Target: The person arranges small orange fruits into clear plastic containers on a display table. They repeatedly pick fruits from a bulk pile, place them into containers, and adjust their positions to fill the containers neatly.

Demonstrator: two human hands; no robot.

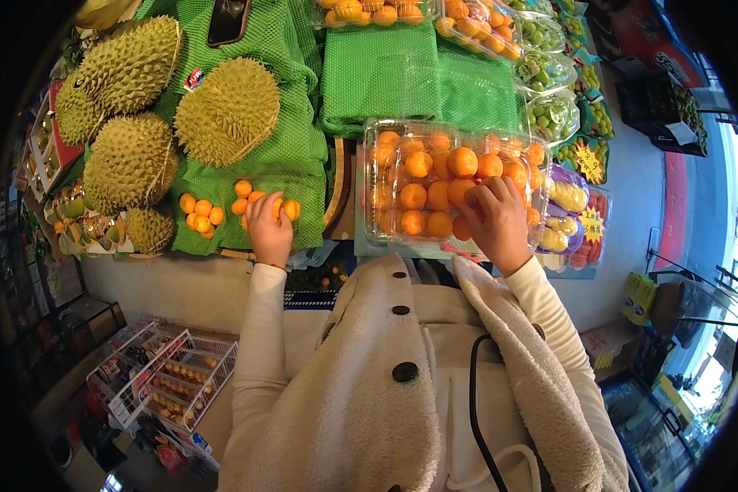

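My left hand [270,229] rests over a small group of orange citrus fruits [242,189] on a green mesh cloth [307,206]; its fingers are bent at a fruit, and whether they grip it cannot be told. Beside it lies another small cluster of the fruits [202,208]. My right hand [498,218] reaches into a clear plastic clamshell box [372,212] filled with several oranges [462,162]. Its fingers are curled among the fruits at the box's right half, and the fingertips are partly hidden.
Several spiky durians [227,111] lie at the left, below a phone [228,21]. More boxed oranges [480,27] stand at the top. Bagged green fruit [550,117] and wrapped yellow fruit [569,195] line the right side. A white wire rack [178,375] stands lower left.
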